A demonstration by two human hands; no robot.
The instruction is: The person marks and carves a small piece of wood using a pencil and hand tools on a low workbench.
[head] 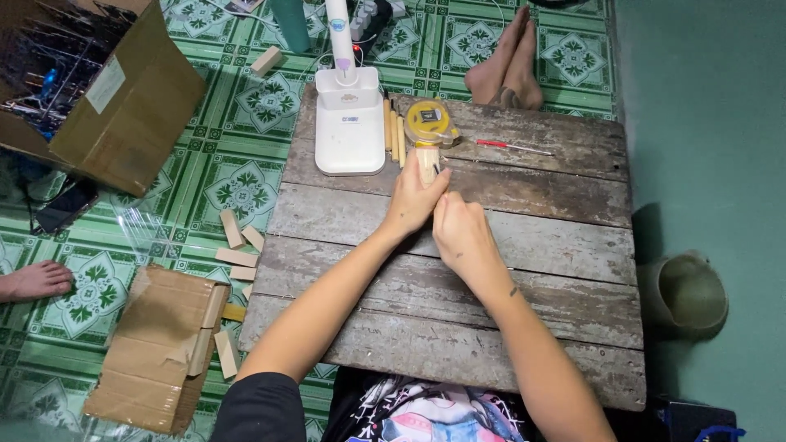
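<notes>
My left hand (414, 199) grips a small pale wooden block (427, 161) that stands on the weathered plank table (540, 245). My right hand (461, 232) is closed right beside it, fingers curled toward the block; whatever it holds is hidden. Just beyond the block lies a round yellow tape measure (430, 120). Several thin wooden sticks (394, 129) lie next to it.
A white lamp base (350, 121) stands at the table's far edge. A red-handled tool (512, 146) lies to the right. Wooden blocks (237, 245) and cardboard boxes (160, 344) are on the green tiled floor. Another person's feet (508, 65) rest beyond the table, one foot (37, 281) at left.
</notes>
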